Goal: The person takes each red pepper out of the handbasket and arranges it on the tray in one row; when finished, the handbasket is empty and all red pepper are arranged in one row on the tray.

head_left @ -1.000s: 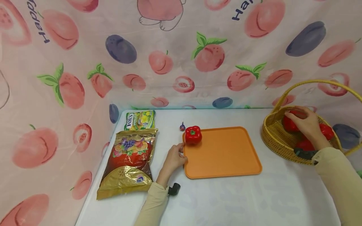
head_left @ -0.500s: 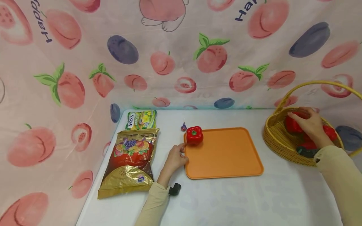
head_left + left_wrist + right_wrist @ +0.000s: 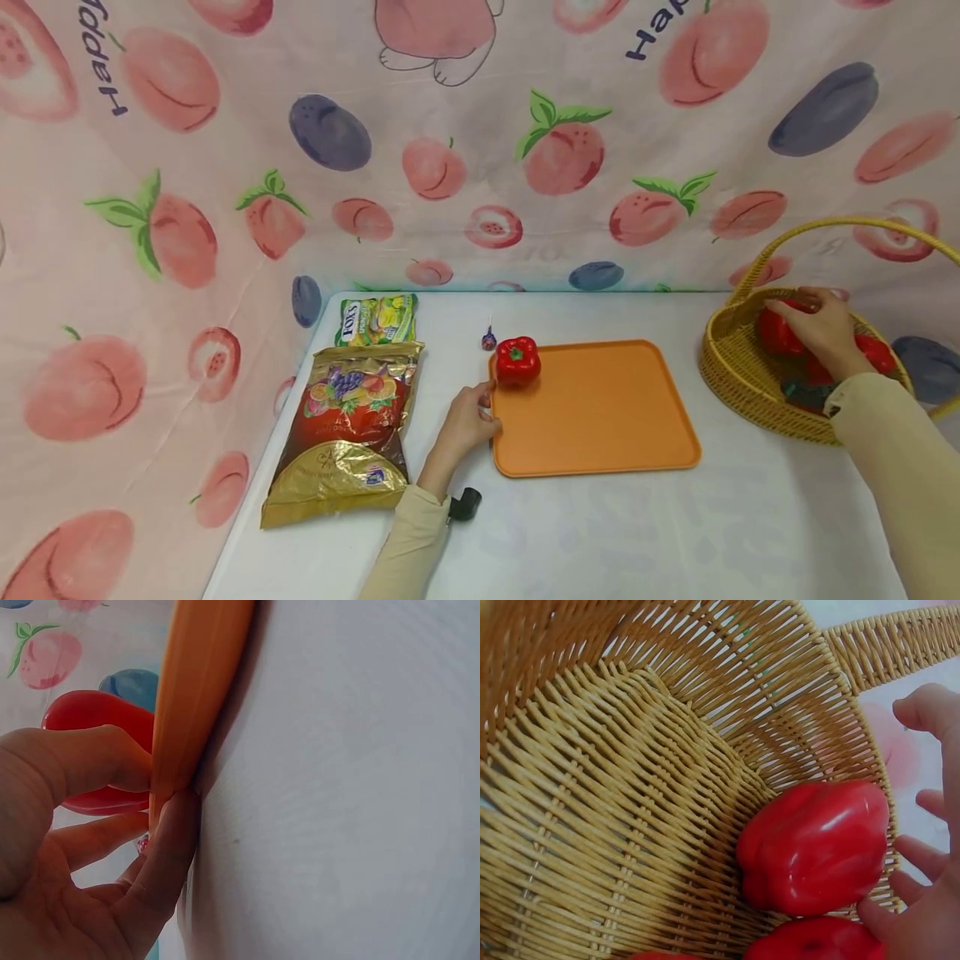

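The left edge of the orange tray is pinched by the left hand — thumb on the upper side, a finger beneath — while a red bell pepper is set at the tray's far left corner on the white worktop. Over the wicker basket, the right hand is held beside a second bell pepper, its fingers released and spread, though whether that pepper is touched cannot be told.

Peppers are red, the tray orange, the basket yellow, the backdrop fruit-patterned.
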{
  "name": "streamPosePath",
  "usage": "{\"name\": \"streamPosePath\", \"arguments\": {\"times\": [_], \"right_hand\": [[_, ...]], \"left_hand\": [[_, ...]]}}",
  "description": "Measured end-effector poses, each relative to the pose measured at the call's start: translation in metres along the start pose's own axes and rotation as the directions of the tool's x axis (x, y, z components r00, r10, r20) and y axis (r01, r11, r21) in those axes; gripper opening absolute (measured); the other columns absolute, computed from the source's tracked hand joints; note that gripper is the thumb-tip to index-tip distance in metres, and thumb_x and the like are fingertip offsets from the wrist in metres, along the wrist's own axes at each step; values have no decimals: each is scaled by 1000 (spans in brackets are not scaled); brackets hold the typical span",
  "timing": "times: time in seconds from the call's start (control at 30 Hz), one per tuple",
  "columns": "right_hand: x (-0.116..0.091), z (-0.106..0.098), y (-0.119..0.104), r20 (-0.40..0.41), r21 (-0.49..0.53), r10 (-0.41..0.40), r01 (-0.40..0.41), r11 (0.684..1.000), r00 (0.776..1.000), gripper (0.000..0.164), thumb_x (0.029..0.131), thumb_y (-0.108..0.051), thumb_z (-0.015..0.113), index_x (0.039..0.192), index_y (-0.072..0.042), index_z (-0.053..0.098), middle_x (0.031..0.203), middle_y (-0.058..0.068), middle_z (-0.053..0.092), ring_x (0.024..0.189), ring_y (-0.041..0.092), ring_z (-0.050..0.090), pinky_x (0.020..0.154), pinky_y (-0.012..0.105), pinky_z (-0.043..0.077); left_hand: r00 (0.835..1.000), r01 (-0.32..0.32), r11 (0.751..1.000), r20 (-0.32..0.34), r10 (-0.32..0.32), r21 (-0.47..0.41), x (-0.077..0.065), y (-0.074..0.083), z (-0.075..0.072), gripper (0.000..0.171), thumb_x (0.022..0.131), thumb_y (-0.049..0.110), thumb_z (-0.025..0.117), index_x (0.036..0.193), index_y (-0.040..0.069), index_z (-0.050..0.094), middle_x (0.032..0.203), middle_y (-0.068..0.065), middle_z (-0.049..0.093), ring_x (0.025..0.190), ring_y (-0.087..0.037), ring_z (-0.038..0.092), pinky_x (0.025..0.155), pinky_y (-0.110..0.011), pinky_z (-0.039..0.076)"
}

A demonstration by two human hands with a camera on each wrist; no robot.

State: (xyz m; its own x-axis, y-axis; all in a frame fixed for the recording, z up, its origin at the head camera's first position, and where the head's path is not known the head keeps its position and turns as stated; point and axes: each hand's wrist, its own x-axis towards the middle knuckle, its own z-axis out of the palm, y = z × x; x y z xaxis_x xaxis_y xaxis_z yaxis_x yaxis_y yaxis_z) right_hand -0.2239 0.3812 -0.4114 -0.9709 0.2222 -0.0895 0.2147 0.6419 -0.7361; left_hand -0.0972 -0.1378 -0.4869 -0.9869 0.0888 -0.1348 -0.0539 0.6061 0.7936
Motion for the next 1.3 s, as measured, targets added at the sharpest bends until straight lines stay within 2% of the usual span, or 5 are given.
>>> {"name": "streamPosePath", "arguments": {"times": [0.33, 0.7, 0.83, 1.0, 1.3], "right_hand": [[3, 2, 2, 24, -109, -16, 18, 994, 1000, 87, 95, -48, 52, 146, 17, 23, 144, 43, 28, 130, 57, 30, 105, 66, 27], [2, 4, 10, 33, -119, 1, 3, 993, 999, 81, 96, -43, 51, 145, 17, 26, 141, 43, 29, 128, 57, 30, 105, 66, 27], [0, 6, 12, 61, -110, 32, -26, 994, 998, 83, 96, -45, 51, 142, 20, 26, 140, 42, 30, 120, 53, 34, 97, 62, 38], [-1, 7, 10, 127, -66, 103, -95, 993, 986, 95, 94, -53, 53, 145, 19, 17, 142, 42, 27, 120, 52, 39, 75, 41, 55], [0, 7, 7, 209, 59, 191, -208, 976, 959, 106, 93, -59, 50, 147, 19, 2, 148, 44, 13, 130, 57, 31, 80, 51, 54]], "left_hand": [[1000, -9, 1000, -3, 9, 17, 0, -2, 1, 64, 75, 2, 76, 136, -1, 56, 94, -8, 53, 74, -15, 54, 64, -26, 49], [1000, -25, 999, -5, 25, 20, -1, -4, 1, 65, 73, 1, 76, 135, -2, 56, 92, -7, 53, 73, -15, 55, 64, -25, 49], [999, -33, 999, -8, 33, 20, 0, -4, 1, 65, 73, 1, 76, 135, -2, 56, 92, -7, 53, 73, -14, 55, 64, -25, 50], [1000, -13, 1000, -4, 13, 14, 0, -3, 1, 65, 74, 2, 76, 136, -1, 55, 93, -7, 53, 73, -16, 55, 64, -26, 50], [1000, -18, 1000, -3, 18, 11, -1, -1, 0, 64, 74, 0, 76, 135, -2, 56, 93, -7, 53, 73, -14, 55, 64, -25, 49]]}}
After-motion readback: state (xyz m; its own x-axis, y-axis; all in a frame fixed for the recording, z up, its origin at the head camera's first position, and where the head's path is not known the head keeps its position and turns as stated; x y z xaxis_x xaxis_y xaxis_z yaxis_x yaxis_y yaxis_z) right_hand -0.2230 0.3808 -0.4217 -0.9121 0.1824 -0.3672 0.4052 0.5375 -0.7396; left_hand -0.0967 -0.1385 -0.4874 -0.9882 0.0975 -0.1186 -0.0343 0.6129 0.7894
